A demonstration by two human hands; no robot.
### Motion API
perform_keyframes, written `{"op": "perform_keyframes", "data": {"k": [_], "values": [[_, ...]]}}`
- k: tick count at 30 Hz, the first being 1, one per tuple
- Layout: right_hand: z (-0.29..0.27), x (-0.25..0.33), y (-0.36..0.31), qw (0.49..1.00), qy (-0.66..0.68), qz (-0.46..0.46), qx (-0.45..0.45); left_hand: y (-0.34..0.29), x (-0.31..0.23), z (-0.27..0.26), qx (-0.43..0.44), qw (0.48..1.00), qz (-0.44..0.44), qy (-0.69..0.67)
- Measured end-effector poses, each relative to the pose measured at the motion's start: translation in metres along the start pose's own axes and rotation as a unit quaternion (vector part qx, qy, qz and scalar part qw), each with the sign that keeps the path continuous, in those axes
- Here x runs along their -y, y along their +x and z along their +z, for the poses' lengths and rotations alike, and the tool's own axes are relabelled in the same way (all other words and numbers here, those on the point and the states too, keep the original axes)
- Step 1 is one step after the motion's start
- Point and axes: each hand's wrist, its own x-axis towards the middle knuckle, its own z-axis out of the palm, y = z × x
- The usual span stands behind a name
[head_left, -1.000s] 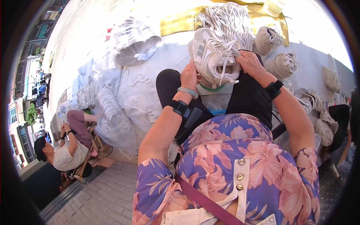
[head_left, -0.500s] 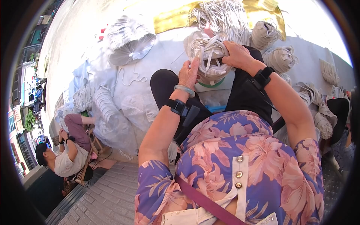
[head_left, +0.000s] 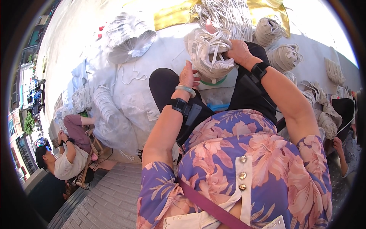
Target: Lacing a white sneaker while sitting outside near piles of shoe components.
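Observation:
Between my knees stands a white shoe upper (head_left: 204, 51) with loose white laces, at the top of what looks like a stack of uppers. At its right edge my right hand (head_left: 241, 52) is closed on it, the fingertips partly hidden behind the material. My left hand (head_left: 187, 76) is open on the near left side, its fingers apart and holding nothing, a small gap from the upper. Beneath the upper shows a green rim (head_left: 214, 82). Just beyond lies a heap of white shoelaces (head_left: 225, 17).
Bundled uppers (head_left: 284, 57) stand to the right. A clear bag of white pieces (head_left: 129, 38) lies at the far left, near a yellow sheet (head_left: 173, 15). One person (head_left: 72, 160) sits at left; another person's hand (head_left: 338, 147) shows at right.
My left hand has drawn back from the upper and opened. The upper has turned and its laces lie differently, while my right hand stays at its right edge. A hand has appeared at far right.

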Motion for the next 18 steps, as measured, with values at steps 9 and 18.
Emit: {"op": "perform_keyframes", "data": {"k": [9,18], "values": [[-0.030,-0.015,-0.012,0.990,0.138,0.013,-0.010,0.001,-0.003,0.008,0.028,0.998,0.009,0.056],[-0.113,-0.089,-0.106,0.863,0.469,-0.171,-0.070,0.025,0.012,0.019,-0.043,0.979,0.082,0.183]]}}
